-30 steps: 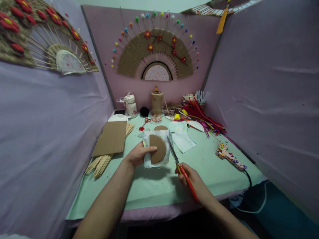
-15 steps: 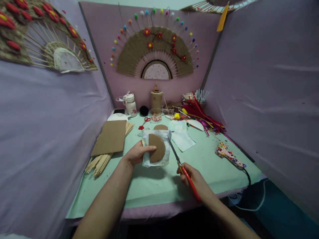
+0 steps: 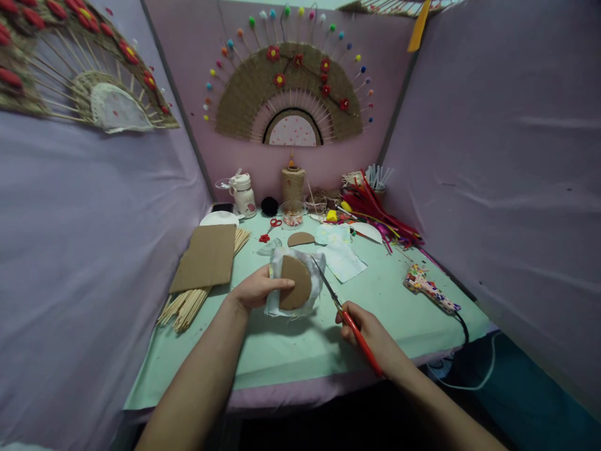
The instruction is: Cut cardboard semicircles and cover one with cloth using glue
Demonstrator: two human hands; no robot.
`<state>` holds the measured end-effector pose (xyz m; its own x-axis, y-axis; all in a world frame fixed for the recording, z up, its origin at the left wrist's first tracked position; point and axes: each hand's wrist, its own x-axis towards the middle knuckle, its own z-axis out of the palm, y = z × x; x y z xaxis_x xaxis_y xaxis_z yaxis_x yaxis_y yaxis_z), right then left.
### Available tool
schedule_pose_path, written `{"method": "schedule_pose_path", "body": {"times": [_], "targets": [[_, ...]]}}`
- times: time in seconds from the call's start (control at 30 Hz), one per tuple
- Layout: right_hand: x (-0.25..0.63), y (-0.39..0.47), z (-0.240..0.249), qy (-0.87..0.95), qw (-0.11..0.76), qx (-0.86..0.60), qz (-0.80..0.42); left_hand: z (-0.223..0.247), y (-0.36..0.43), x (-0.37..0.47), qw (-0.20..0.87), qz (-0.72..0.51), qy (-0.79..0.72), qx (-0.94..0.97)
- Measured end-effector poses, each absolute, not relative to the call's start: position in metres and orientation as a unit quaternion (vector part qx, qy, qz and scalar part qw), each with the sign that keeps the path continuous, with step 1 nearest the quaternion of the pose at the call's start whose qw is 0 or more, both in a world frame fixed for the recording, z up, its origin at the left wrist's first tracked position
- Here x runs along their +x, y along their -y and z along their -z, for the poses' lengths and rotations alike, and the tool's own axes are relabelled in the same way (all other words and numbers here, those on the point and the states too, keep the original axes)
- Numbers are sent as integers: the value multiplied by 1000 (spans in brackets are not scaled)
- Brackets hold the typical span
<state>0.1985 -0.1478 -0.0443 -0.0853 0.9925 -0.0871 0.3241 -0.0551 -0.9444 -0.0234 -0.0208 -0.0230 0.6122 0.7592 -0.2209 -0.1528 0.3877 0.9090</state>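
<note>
Brown cardboard, cut as a half-disc (image 3: 297, 291), lies against a pale cloth (image 3: 275, 307), its straight edge to the left and its curve to the right. The left hand (image 3: 259, 289) grasps both, thumb pressed on the cardboard, the other fingers mostly hidden behind the cloth. They are held up above the near middle of the table (image 3: 291, 360). The right hand (image 3: 369, 332) is closed round the red handles of the scissors (image 3: 339, 304), whose blades point up and left, the tips at the cloth's upper right corner; whether they bite into it I cannot tell.

Just beyond the cloth lie a second half-disc (image 3: 301, 238) and a clear protractor (image 3: 269, 247), with small red scissors (image 3: 275, 223) further back. Two loose cloth pieces (image 3: 345, 263) lie to the right, near a white half-disc (image 3: 368, 233).

At the left, a cardboard sheet (image 3: 204, 257) rests across a bundle of sticks (image 3: 185, 315). Well to the right is a speckled glue gun (image 3: 429, 288). Along the back stand a bottle (image 3: 244, 197), a tub (image 3: 292, 216) and a twine spool (image 3: 293, 186), below a wall fan (image 3: 241, 97).
</note>
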Motion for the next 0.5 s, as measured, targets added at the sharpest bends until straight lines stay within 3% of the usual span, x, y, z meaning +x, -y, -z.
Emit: {"method": "schedule_pose_path", "body": {"times": [0.5], "targets": [[214,154,46,583,334,-593,-443,22,21,-25,766,-276,-328,479]]}}
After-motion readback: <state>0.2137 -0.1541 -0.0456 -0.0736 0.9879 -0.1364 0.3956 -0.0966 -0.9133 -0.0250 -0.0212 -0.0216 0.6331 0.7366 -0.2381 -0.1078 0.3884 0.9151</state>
